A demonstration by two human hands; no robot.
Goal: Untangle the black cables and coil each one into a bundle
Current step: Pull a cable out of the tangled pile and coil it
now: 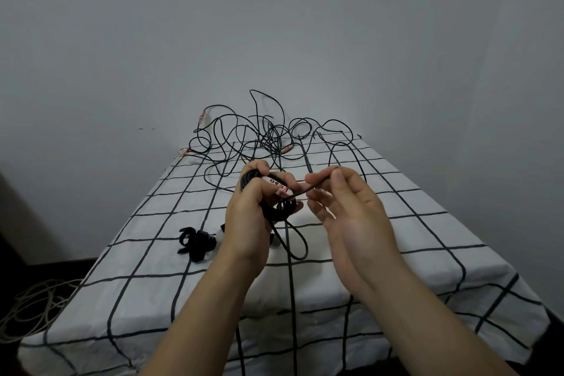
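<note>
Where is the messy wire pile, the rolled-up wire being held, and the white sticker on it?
messy wire pile [271,139]: head view, on the thick knot in its middle.
rolled-up wire [285,208]: head view, on its black loops.
white sticker [275,184]: head view, on its printed middle.

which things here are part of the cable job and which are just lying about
Job: black coil gripped in left hand; its free end pinched by right hand; tangled black cables behind.
Lying about: pale cord on the floor; small black item on the checked cloth, unclear what.
</note>
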